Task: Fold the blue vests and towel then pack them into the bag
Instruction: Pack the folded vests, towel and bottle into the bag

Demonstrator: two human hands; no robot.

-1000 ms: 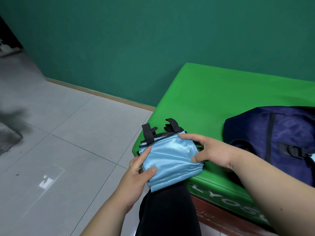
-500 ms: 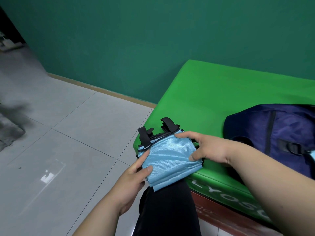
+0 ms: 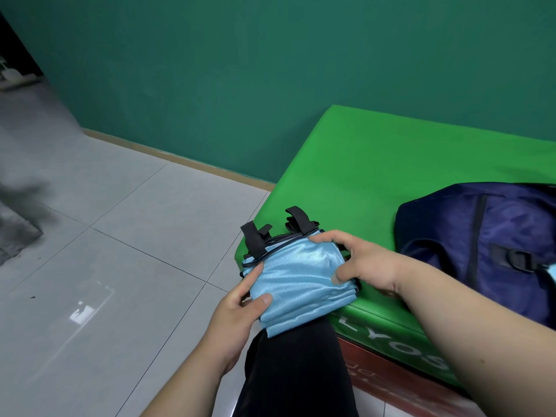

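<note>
At the bottom centre of the frame your leg in black trousers stands against the front edge of the green padded bench. Just above it the folded blue vests lie as a layered stack on the bench's near left corner, and the stack's lower edge hangs over the front edge onto your leg.

Your left hand pinches the stack's near left corner, with the thumb on top and the index finger along the left side. Your right hand grips the right side, with fingers curled over the far edge and the thumb pressed on the top layer. Black straps stick up from the stack's far end, right at the bench's left edge.

To the left the grey tiled floor lies open, and bare green padding runs beyond the stack towards the upper right.

The navy bag sits on the bench at the right of the frame, near your right forearm. It has a black buckle on its side. You cannot tell what it holds. A sliver of light blue shows at the right edge of the frame.

The teal wall closes the top of the frame.
</note>
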